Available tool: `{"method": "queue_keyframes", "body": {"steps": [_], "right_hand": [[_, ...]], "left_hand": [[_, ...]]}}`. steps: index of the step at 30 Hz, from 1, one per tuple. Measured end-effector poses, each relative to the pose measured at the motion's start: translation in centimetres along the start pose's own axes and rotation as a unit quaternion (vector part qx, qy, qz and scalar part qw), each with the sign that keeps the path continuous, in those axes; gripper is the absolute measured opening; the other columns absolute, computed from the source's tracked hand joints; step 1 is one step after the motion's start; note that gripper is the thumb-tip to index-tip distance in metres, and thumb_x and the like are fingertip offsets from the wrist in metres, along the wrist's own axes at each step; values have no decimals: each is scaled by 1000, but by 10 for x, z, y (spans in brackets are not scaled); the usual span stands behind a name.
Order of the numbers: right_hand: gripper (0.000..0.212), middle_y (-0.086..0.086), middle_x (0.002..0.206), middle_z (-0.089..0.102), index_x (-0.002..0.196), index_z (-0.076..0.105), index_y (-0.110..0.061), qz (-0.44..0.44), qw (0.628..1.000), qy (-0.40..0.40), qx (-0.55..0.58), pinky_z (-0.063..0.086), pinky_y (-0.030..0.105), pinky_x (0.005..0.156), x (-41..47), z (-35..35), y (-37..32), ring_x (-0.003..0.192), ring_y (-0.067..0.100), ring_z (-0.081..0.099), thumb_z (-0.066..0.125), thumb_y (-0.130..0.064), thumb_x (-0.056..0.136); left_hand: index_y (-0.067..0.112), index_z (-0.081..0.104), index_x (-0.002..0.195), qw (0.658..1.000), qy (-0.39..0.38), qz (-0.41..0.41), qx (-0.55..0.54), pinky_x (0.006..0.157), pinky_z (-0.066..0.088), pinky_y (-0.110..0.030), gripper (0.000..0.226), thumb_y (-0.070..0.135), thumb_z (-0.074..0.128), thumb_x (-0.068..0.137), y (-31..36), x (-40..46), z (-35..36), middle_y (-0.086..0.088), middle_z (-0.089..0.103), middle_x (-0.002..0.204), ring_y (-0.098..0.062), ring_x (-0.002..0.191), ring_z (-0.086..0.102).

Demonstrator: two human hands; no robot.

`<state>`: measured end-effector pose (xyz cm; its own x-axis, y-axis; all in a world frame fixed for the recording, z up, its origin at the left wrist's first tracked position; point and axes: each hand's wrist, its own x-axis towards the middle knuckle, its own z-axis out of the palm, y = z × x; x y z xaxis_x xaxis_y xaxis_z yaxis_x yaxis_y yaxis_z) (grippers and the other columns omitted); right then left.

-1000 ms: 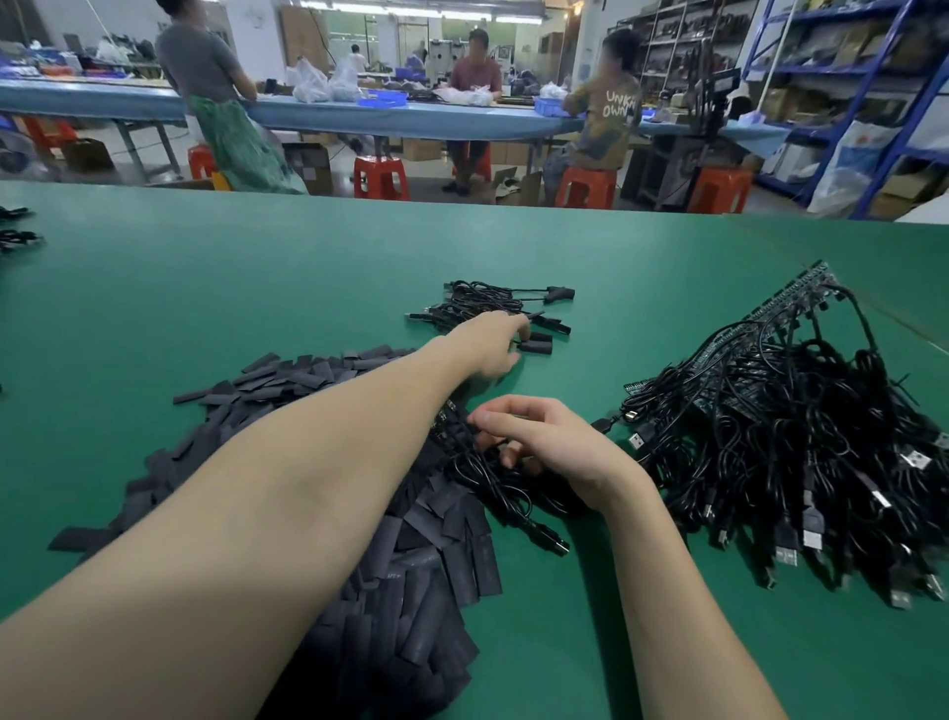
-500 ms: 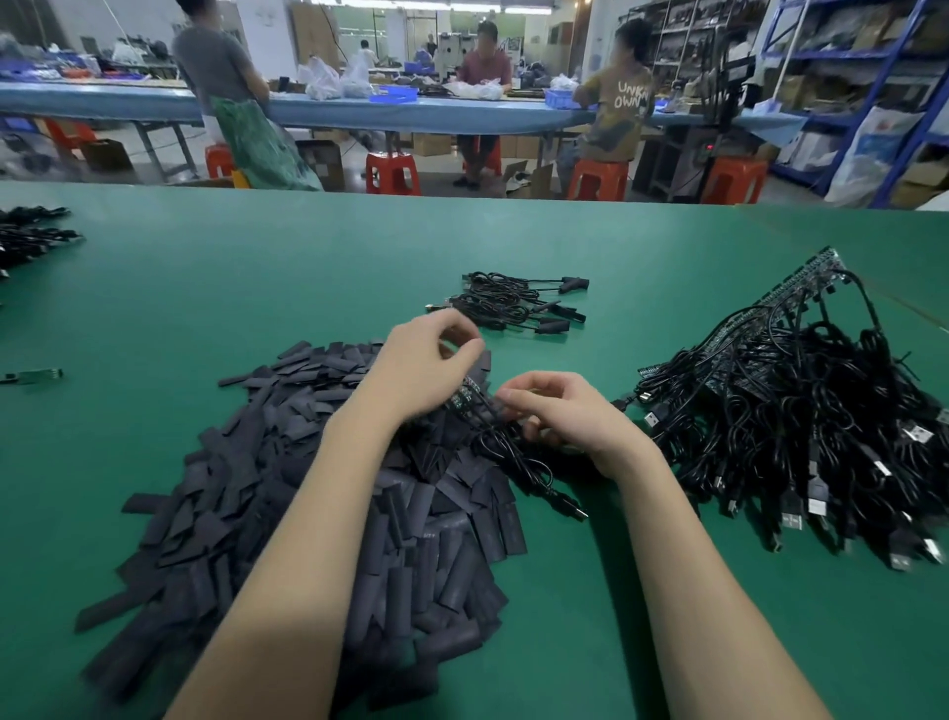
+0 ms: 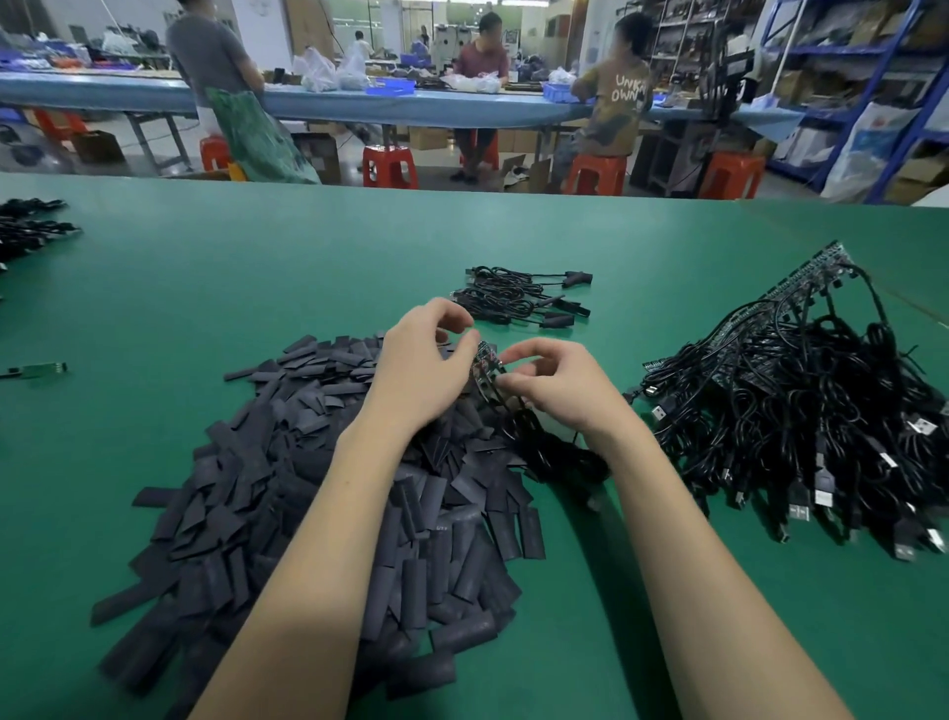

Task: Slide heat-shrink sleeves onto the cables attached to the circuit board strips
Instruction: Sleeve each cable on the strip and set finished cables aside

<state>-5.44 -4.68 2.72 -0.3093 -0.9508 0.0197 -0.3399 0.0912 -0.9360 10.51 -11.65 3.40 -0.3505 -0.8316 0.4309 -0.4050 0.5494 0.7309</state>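
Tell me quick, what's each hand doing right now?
Left hand: fingers curled, touching the small circuit board; a firm grip cannot be told.
Right hand: pinching the same board's cable end.

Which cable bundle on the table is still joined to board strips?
The big bundle on the right: board strips run along its top. The small bundle behind the hands shows none.

Bright, even light falls from ceiling tubes (image 3: 513, 2) at the back. Soft shadows lie under both forearms on the green table (image 3: 257, 267). Wide-angle distortion bows the edges; the nearest sleeves and background blur slightly.
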Motion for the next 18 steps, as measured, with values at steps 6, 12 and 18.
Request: {"method": "queue_keyframes", "body": {"steps": [6,12,18], "right_hand": [[17,-2,75,65,99,66,-18,48,977,-41,206,51,23,62,-5,-12,-8,63,15,63,69,-5,89],[15,0,77,63,100,64,-18,60,948,-117,291,55,25,61,-9,-20,-6,63,17,63,65,-5,92],[9,-7,91,68,85,77,-27,-2,984,-3,178,51,22,66,-6,-16,-8,75,13,61,77,-37,87]], "left_hand": [[23,65,104,981,-14,-95,-165,82,55,-20,18,31,74,91,6,-1,6,7,70,107,-1,87,70],[16,65,101,917,-23,-183,-354,76,57,-25,19,15,78,88,9,2,13,0,72,95,-8,78,66],[16,65,92,884,-102,-189,-416,60,51,-17,12,5,71,92,15,0,6,12,66,63,-1,54,57]]}}
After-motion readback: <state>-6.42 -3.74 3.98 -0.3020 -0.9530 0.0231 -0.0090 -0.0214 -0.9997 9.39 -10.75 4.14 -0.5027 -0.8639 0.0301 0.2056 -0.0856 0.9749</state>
